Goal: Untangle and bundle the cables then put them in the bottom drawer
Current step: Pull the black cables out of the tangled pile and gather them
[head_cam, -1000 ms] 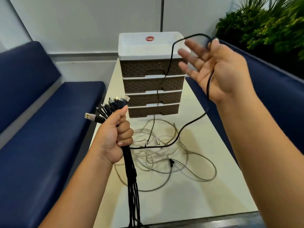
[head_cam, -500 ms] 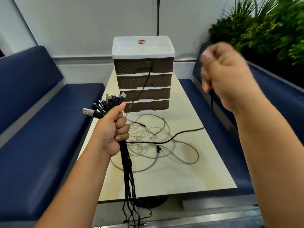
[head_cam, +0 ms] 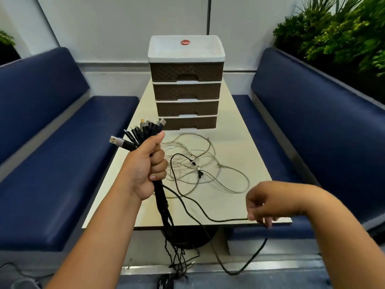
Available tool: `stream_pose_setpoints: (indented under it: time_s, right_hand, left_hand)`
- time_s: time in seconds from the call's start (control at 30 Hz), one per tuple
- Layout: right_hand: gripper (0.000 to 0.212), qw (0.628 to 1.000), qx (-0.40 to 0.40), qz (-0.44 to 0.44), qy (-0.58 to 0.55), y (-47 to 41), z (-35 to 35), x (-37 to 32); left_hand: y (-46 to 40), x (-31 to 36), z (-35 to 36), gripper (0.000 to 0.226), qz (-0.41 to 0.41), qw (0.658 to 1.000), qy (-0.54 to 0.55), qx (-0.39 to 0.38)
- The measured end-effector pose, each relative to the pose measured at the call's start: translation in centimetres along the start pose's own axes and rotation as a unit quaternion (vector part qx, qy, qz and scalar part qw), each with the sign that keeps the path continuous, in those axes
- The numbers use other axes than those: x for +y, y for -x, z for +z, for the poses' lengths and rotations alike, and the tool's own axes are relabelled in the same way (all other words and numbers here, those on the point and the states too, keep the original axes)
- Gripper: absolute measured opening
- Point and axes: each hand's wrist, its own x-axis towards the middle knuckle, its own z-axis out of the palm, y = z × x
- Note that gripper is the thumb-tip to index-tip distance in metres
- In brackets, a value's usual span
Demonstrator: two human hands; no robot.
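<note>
- Fingers of the left hand [head_cam: 145,170] clench a bundle [head_cam: 143,130] of black cables, plugs fanned above the fist, tails hanging below it.
- Right hand [head_cam: 264,203] pinches one black cable [head_cam: 187,200], which runs leftward from those fingers to the fist.
- Grey cables [head_cam: 208,163] lie tangled on the table [head_cam: 239,126], beyond both hands.
- Bottom drawer [head_cam: 188,123] is closed, farther still; left hand is nearer.

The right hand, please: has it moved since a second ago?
Yes. The right hand has dropped from level with the brown four-drawer plastic organiser's top to the cream table's near edge.
</note>
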Motion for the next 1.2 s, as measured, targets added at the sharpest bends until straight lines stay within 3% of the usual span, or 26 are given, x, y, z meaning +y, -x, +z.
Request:
stream_pose_setpoints:
  time_s: [0.07, 0.17, 0.4, 0.63, 0.77, 0.97, 1.2]
  right_hand:
    - [0.022, 0.997, -0.021, 0.019, 0.068, -2.0, 1.4, -0.1]
    - [0.029, 0.992, 0.059, -0.01, 0.113, -4.9, 2.0, -2.0]
    - [0.018, 0.962, 0.24, -0.124, -0.036, -13.3, 2.6, -8.4]
    - [0.039, 0.936, 0.339, -0.094, -0.011, -20.8, 1.5, -10.2]
    - [0.044, 0.939, 0.337, -0.069, 0.016, -24.0, 1.1, -9.7]
    - [0.018, 0.928, 0.363, -0.072, 0.03, -26.7, -0.1, -9.6]
    - [0.007, 0.871, 0.427, -0.237, -0.05, -21.1, -4.5, -10.4]
  left_hand:
    - [0.4, -0.3, -0.1, 0.048, 0.0, 1.0, -0.003, 0.001]
    - [0.6, -0.6, -0.1, 0.049, -0.001, 1.0, -0.001, 0.004]
    - [0.5, -0.4, -0.3, 0.05, 0.0, 1.0, 0.007, 0.013]
    - [0.3, 0.5, -1.9, 0.048, 0.003, 1.0, -0.011, 0.02]
    - [-0.2, 1.0, -3.0, 0.047, -0.002, 1.0, -0.013, 0.025]
    - [-2.1, 1.9, -4.1, 0.047, -0.017, 0.999, -0.017, 0.028]
    - [-4.1, 2.5, -4.9, 0.046, -0.042, 0.999, -0.013, 0.026]
